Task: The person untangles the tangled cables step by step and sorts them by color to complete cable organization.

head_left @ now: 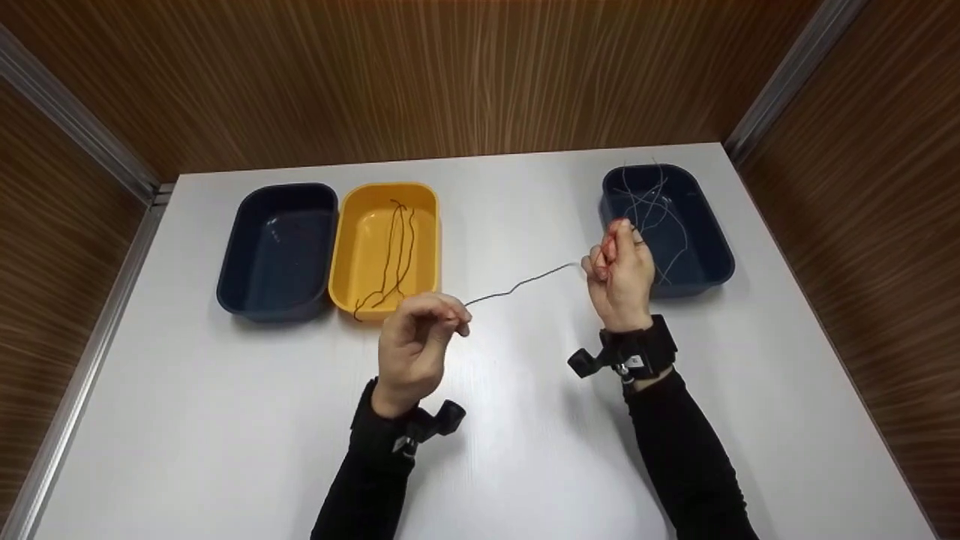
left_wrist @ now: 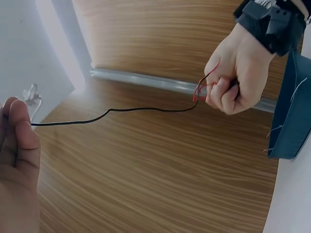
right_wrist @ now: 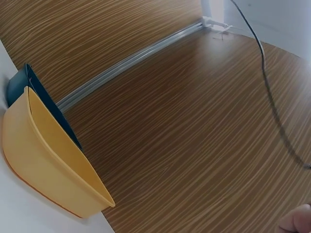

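A thin black wire (head_left: 517, 286) with a slight kink is stretched between both hands above the table. My left hand (head_left: 416, 349) pinches its near end between thumb and fingertips. The right hand (head_left: 626, 277), higher up and in front of the right blue bin, has its fingers curled around the other end. Thin red strands (left_wrist: 197, 92) show beside the right fist (left_wrist: 240, 73) in the left wrist view; whether they are part of the wire I cannot tell. The right wrist view catches the wire (right_wrist: 272, 97) and a fingertip (right_wrist: 296, 221).
A yellow bin (head_left: 349, 255) at the left centre holds several dark wires. Close beside it stands a dark blue bin (head_left: 270, 262). Another dark blue bin (head_left: 705, 255) at the right holds several pale thin wires. Wood-grain panels (head_left: 480, 82) border the white table (head_left: 510, 465).
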`<state>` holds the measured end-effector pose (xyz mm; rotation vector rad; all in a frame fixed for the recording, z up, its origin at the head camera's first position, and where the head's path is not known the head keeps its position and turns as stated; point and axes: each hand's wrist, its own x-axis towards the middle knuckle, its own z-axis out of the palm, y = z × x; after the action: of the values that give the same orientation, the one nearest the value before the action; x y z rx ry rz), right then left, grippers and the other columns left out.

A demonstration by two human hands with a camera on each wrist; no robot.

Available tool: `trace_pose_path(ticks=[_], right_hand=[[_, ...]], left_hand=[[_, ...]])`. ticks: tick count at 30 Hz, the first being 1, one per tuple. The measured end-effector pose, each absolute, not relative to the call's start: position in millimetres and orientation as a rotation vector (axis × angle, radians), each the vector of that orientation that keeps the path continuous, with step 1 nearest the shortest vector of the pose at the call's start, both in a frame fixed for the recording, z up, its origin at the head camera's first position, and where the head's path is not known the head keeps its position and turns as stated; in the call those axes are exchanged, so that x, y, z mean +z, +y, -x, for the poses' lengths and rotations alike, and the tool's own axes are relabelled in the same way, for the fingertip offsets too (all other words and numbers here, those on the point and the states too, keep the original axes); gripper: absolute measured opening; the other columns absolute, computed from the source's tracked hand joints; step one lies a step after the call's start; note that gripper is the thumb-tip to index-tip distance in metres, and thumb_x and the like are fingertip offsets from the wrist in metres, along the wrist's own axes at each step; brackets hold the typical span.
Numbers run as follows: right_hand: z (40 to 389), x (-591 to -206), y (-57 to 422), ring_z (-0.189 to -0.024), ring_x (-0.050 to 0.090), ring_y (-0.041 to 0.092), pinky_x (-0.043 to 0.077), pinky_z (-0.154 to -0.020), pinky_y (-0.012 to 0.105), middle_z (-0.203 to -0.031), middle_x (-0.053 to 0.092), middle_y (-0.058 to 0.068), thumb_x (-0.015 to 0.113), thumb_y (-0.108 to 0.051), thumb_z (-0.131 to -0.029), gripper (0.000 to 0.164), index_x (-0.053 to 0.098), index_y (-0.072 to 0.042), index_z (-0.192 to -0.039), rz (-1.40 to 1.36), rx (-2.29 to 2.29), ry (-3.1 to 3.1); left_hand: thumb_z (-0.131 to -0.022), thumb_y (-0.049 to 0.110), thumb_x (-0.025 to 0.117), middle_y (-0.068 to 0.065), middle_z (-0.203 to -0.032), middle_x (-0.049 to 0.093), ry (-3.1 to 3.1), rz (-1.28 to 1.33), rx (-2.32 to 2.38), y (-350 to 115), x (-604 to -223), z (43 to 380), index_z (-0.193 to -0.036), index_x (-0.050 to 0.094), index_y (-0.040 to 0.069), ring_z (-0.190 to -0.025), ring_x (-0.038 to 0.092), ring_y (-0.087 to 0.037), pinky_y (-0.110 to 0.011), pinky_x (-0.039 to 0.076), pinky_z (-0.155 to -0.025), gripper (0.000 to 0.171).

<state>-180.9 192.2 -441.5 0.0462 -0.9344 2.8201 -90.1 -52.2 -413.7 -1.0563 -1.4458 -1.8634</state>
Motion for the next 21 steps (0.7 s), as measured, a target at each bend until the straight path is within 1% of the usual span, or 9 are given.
trace_pose_path(ticks=[5, 7, 10, 14, 17, 21], right_hand=[[176.2, -441.8, 188.5, -0.035, 0.038, 0.002, 0.014, -0.044, 0.019, -0.053, 0.04, -0.008, 0.034, -0.017, -0.108, 0.031, 0.051, -0.007, -0.084, -0.193, 2.802, -1.028], [174.0, -442.0, 186.9, -0.036, 0.038, 0.002, 0.014, -0.044, 0.02, -0.053, 0.041, -0.008, 0.035, -0.018, -0.108, 0.03, 0.051, -0.007, -0.085, -0.237, 2.802, -1.069], [171.3, -441.7, 184.7, -0.036, 0.039, 0.002, 0.016, -0.044, 0.02, -0.053, 0.042, -0.009, 0.04, -0.019, -0.107, 0.027, 0.051, -0.007, -0.086, -0.28, 2.784, -1.135], [168.5, -440.6, 183.7, -0.037, 0.04, 0.002, 0.019, -0.044, 0.02, -0.054, 0.043, -0.009, 0.048, -0.022, -0.104, 0.022, 0.051, -0.008, -0.088, -0.31, 2.759, -1.188], [167.4, -440.4, 184.0, -0.037, 0.039, 0.002, 0.019, -0.043, 0.02, -0.057, 0.043, -0.008, 0.052, -0.023, -0.103, 0.022, 0.051, -0.007, -0.089, -0.345, 2.754, -1.204], [167.0, -440.7, 184.4, -0.037, 0.038, 0.004, 0.019, -0.043, 0.021, -0.058, 0.042, -0.007, 0.052, -0.023, -0.103, 0.022, 0.05, -0.007, -0.089, -0.379, 2.753, -1.225]], left_hand=[[-0.097, 0.009, 0.06, 0.002, -0.094, 0.066, -1.377, 0.835, -1.922, -65.5, -410.6, 93.3, -0.084, 0.038, -0.016, -0.077, 0.062, -0.01, -0.021, 0.053, -0.068, 0.036], [-0.096, 0.011, 0.061, 0.003, -0.095, 0.066, -1.357, 0.759, -1.93, -71.5, -409.2, 94.8, -0.084, 0.036, -0.018, -0.077, 0.063, -0.01, -0.021, 0.053, -0.068, 0.04], [-0.094, 0.012, 0.064, 0.001, -0.092, 0.067, -1.331, 0.664, -1.922, -80.7, -407.9, 97.3, -0.084, 0.036, -0.019, -0.077, 0.064, -0.012, -0.022, 0.054, -0.068, 0.043], [-0.093, 0.012, 0.066, 0.0, -0.09, 0.067, -1.302, 0.564, -1.9, -92.6, -408.6, 101.9, -0.086, 0.041, -0.017, -0.075, 0.063, -0.014, -0.024, 0.054, -0.069, 0.039], [-0.092, 0.01, 0.067, -0.001, -0.089, 0.067, -1.287, 0.504, -1.877, -101.0, -409.8, 106.0, -0.088, 0.045, -0.013, -0.074, 0.063, -0.015, -0.024, 0.053, -0.069, 0.032], [-0.093, 0.0, 0.063, -0.002, -0.089, 0.068, -1.291, 0.437, -1.83, -111.1, -411.6, 110.8, -0.088, 0.048, -0.009, -0.075, 0.063, -0.016, -0.025, 0.052, -0.07, 0.018]])
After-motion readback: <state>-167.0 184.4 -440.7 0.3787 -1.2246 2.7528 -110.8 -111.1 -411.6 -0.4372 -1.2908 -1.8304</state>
